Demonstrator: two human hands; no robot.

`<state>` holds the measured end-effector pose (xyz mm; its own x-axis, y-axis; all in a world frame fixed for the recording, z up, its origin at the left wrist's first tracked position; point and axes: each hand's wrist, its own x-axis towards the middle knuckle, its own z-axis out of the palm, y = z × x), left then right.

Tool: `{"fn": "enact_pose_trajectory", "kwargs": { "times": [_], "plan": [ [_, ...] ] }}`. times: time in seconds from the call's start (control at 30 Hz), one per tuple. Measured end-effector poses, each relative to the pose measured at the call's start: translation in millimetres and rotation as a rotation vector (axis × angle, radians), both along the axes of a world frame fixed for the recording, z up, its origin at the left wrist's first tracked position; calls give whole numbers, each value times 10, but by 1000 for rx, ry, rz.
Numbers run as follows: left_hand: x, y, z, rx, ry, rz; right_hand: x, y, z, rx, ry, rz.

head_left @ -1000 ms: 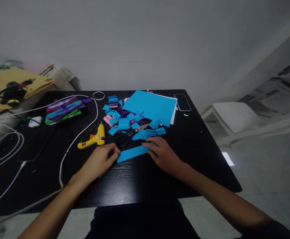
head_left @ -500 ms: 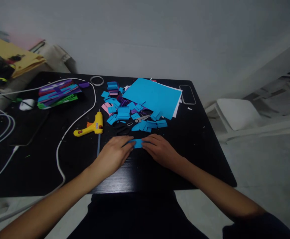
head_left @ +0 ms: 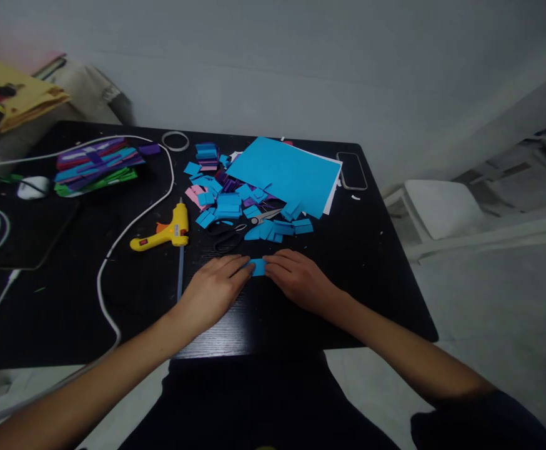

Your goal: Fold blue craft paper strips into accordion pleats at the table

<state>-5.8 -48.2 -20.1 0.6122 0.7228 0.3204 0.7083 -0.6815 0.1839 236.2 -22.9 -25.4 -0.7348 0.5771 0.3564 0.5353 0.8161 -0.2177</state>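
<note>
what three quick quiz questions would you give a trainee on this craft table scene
1. True or false: the yellow glue gun lies left of the scissors.
2. Which thing do the left hand and right hand both touch? A) small blue paper piece B) a cup C) a pen
3. Fill in: the phone lies by the big blue sheet's ___ edge.
Key: 1 true; 2 A; 3 right.

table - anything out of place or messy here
Messy: cut blue paper scraps lie scattered, half burying the scissors, and a white cable snakes across the table past the glue gun. Left hand and right hand hold a blue piece flat. Nothing looks spilled or damaged.
</note>
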Motion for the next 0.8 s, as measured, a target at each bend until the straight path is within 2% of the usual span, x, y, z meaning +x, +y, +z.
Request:
{"fn": "enact_pose_trajectory", "kwargs": {
  "times": [0.23,0.53,0.67,0.8],
  "plan": [
    [15,-9,-22,43,32,-7,21,13,29,-4,-26,27],
    [31,-3,5,50,17,-9,15,46,24,-109,71,18],
    [31,6,27,4,-26,-1,32,73,45,-156,101,39],
    [7,13,25,-48,-47,-2,33,79,74,-123,72,74]
  ]
}}
